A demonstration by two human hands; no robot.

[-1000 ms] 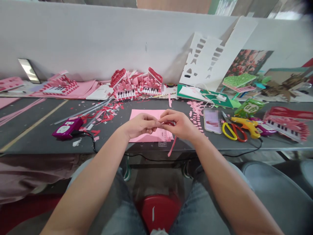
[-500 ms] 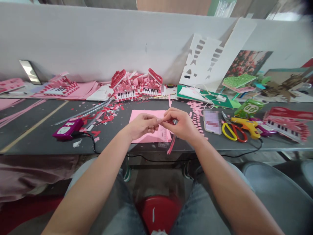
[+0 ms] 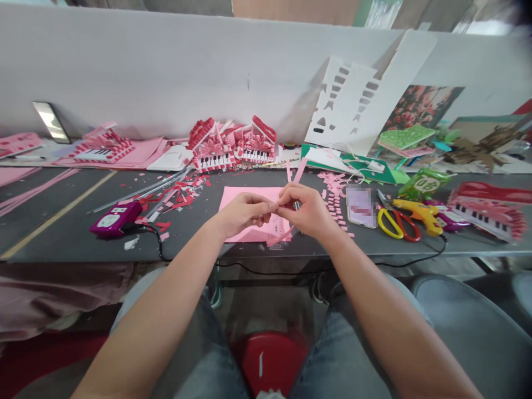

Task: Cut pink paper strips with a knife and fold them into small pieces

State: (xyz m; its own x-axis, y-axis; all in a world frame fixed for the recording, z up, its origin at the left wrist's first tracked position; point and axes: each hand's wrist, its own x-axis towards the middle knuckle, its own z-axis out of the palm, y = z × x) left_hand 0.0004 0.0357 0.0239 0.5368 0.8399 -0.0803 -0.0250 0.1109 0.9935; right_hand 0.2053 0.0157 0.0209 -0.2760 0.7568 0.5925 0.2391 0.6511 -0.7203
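Note:
Above a pink paper sheet [image 3: 236, 194], my left hand [image 3: 247, 213] and my right hand [image 3: 303, 208] meet, thumb and fingertips pinched together. A narrow pink paper strip [image 3: 300, 170] runs through the pinch; one end sticks up behind my right hand and another pink length hangs below it. The exact pinch point is covered by the fingers. Something small and metallic [image 3: 297, 205] shows between my right fingers, too little to name. Partly under the strip, a clear ruler [image 3: 277, 227] lies on the sheet.
Small pink paper pieces [image 3: 332, 202] lie in rows beside a phone [image 3: 361, 206]. Scissors [image 3: 393, 221] and a yellow glue gun [image 3: 421, 215] are at right. Paper piano models [image 3: 214, 149] stand against the wall. A purple box [image 3: 116, 219] with a cable and paper scraps lie left.
The pink strip has swung: its upper end now shows above my right hand, and the lower length has shifted left over the ruler. Both hands stay nearly in place.

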